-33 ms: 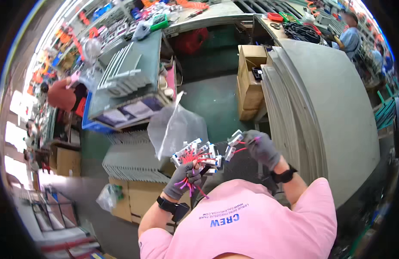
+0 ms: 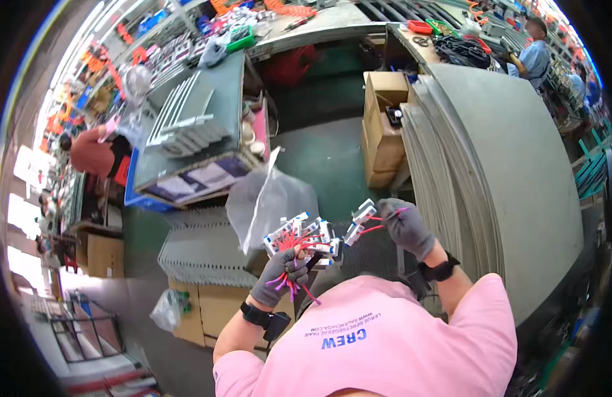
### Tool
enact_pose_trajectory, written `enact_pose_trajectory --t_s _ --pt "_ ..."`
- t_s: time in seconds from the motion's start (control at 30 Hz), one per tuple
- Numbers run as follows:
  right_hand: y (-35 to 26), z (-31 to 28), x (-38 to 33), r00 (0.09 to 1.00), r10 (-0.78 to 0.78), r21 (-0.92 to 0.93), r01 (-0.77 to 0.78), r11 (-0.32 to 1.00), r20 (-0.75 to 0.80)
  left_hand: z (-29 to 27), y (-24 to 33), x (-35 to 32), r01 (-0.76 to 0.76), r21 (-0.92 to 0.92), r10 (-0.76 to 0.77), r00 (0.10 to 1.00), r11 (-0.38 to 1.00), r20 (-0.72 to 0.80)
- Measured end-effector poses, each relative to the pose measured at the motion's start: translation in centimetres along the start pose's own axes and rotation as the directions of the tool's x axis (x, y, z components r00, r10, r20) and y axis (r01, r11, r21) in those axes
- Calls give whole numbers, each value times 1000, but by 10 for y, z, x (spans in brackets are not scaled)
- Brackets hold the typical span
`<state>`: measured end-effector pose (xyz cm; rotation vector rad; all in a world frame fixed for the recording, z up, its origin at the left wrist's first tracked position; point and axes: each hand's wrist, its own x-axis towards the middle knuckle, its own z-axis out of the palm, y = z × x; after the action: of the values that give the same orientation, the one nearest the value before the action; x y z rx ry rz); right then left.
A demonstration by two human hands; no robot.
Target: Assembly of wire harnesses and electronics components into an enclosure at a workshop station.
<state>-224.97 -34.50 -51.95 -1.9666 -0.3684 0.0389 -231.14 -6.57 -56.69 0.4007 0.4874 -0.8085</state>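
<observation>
My left hand (image 2: 278, 278), in a grey glove, is closed around the red wires of a bunch of small white wired parts (image 2: 324, 242) with blue bits. The parts fan out above the fist, and purple-tipped wire ends hang below it. To the right, my gloved right hand (image 2: 408, 229) pinches the red wires of a few similar white parts (image 2: 360, 221), which dangle from its fingers, apart from the bunch. Just beyond the left hand is a clear plastic bag (image 2: 279, 198), open and crumpled.
Grey metal panels (image 2: 207, 248) lie stacked on the left. A workbench (image 2: 187, 112) stands behind them. Cardboard boxes (image 2: 379, 145) and large grey sheets (image 2: 511, 152) flank the right. One person (image 2: 94, 152) works at far left, another (image 2: 534, 59) at far right.
My right hand has shifted slightly right, with its white parts still hanging from it. The person at far left has moved a little. My left hand keeps its hold.
</observation>
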Motion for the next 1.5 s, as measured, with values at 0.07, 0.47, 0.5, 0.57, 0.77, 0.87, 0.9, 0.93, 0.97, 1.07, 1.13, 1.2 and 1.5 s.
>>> enact_pose_trajectory --t_s 0.07,0.47,0.5,0.57,0.77,0.87,0.9,0.93,0.97,1.07,1.13,1.2,1.5 --pt "13 -16 34 992 -12 21 14 1000 -124 8 43 23 17 10 -16 1000 1000 -25" --pt "39 -109 216 947 208 152 -174 973 -245 68 245 181 -77 44 81 993 996 -92" --pt "43 -113 235 939 225 162 -188 969 -259 60 261 194 -73 3 72 993 997 -96" --pt "52 -126 273 936 263 210 -215 954 -235 68 286 211 -72 3 71 990 997 -119" --pt "69 -150 362 940 225 126 -198 972 -255 85 362 257 -45 13 47 990 999 -134" --pt "80 -157 390 938 264 75 -254 964 -225 85 390 283 24 -43 -31 984 999 -175" --pt "88 -153 397 936 254 90 -239 967 -245 86 401 291 40 -35 -46 980 999 -196" --pt "92 -150 402 929 253 107 -232 967 -270 87 409 297 54 -32 -59 978 998 -200" --pt "94 -148 409 922 265 92 -249 964 -280 86 416 302 73 -20 -76 971 997 -228" --pt "92 -146 433 914 313 98 -298 950 -257 85 440 315 118 -52 -129 948 992 -291" --pt "96 -144 445 913 322 132 -297 946 -250 77 455 319 120 -16 -120 967 993 -227" --pt "100 -143 458 927 328 144 -304 942 -185 77 464 322 128 -1 -124 960 992 -250" --pt "106 -135 521 949 315 21 -314 949 -17 88 482 314 64 20 -54 942 998 -331"
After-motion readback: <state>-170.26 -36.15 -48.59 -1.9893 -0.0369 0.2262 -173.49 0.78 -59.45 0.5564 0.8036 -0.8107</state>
